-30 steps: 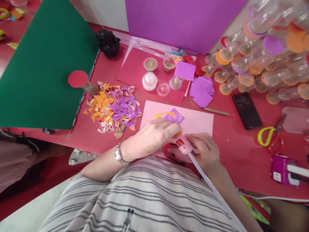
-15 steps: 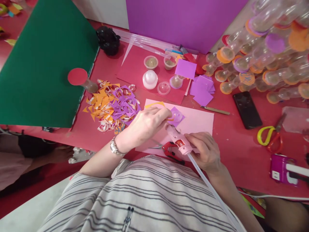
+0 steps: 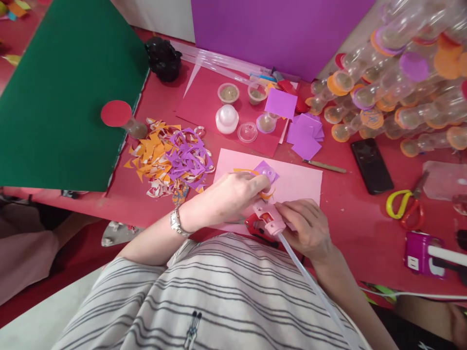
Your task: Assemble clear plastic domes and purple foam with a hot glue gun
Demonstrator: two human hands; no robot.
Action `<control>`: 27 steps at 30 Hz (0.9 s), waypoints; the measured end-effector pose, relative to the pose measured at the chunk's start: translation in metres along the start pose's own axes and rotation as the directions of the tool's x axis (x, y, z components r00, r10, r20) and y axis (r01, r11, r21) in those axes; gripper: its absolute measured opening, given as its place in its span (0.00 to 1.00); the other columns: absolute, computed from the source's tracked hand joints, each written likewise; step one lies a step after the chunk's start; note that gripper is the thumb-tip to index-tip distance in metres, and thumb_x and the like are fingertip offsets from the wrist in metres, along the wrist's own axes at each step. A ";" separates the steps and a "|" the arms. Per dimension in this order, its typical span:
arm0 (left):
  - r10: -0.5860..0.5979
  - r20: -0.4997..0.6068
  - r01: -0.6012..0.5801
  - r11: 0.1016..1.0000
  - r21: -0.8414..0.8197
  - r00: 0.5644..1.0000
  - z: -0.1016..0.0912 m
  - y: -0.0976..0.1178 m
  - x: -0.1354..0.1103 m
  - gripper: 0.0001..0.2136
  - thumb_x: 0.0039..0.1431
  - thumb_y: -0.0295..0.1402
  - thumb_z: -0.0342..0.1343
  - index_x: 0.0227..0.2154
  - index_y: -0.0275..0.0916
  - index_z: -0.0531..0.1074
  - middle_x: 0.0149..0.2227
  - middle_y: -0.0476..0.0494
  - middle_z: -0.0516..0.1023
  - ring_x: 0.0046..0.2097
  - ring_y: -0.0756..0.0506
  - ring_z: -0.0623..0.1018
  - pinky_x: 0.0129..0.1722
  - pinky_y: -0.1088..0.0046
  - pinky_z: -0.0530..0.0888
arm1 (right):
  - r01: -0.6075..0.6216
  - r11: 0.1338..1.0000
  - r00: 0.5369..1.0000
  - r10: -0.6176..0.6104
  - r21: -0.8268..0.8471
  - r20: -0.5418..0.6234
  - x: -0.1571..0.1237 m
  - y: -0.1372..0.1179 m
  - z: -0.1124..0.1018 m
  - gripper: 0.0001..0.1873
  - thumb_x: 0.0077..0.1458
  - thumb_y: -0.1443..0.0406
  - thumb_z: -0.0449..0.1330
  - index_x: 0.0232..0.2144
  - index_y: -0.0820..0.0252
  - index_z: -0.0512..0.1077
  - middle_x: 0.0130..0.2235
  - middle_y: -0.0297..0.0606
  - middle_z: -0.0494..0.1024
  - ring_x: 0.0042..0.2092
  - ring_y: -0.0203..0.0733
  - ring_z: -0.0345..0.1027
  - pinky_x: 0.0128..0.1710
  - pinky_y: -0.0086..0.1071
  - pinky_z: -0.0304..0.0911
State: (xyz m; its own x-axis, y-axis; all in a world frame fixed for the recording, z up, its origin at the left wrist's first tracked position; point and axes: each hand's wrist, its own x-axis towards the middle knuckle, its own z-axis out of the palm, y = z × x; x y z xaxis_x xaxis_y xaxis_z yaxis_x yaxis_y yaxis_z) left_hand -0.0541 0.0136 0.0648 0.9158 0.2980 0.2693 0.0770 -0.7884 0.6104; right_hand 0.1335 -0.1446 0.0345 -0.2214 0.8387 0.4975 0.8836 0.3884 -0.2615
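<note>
Since the picture of half a second ago, we note that the left hand (image 3: pixel 239 192) has drawn back toward the body and lower on the pink sheet (image 3: pixel 302 182), and the glue gun (image 3: pixel 269 218) has dropped with it, its nozzle now pointing up toward the left fingertips rather than lying out across the sheet. We record the surroundings by size. The red table (image 3: pixel 350 228) carries a large green board (image 3: pixel 62 92) at the left and a purple board (image 3: pixel 277 34) standing at the back. A stack of clear plastic bottles (image 3: pixel 401 82) with orange and purple caps fills the far right. A heap of orange and purple paper scraps (image 3: pixel 171 158) lies just left of the pink sheet. A black phone (image 3: pixel 372 165) and yellow and red scissors (image 3: pixel 404 206) lie well apart to the right. On the pink sheet, the purple paper square (image 3: pixel 268 172) sits near the upper middle, with a clear round piece on it, and an orange strip (image 3: pixel 268 195) curls just below it. The left hand's fingers are bent down onto the orange strip, just beside the square; we cannot tell whether they pinch it or merely press it. The right hand (image 3: pixel 310 228) is closed around the glue gun's handle, with a clear glue stick (image 3: pixel 310 287) trailing from its rear.
</note>
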 end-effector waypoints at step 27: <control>-0.157 -0.362 0.179 0.984 0.027 0.919 0.000 -0.004 -0.013 0.08 0.63 0.20 0.52 0.34 0.38 0.73 0.33 0.51 0.81 0.32 0.54 0.78 0.33 0.83 0.73 | -0.046 0.999 0.991 0.043 -0.021 -0.129 0.000 0.004 -0.005 0.16 0.64 0.64 0.61 0.54 0.57 0.68 0.36 0.41 0.81 0.36 0.44 0.76 0.36 0.38 0.72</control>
State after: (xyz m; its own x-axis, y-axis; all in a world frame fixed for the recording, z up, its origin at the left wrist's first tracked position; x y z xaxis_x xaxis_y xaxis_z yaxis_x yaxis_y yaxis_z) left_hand -0.0662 0.0130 0.0589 0.6870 0.5924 0.4209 0.2500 -0.7365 0.6285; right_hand 0.1392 -0.1450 0.0378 -0.1282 0.7984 0.5883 0.9015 0.3411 -0.2664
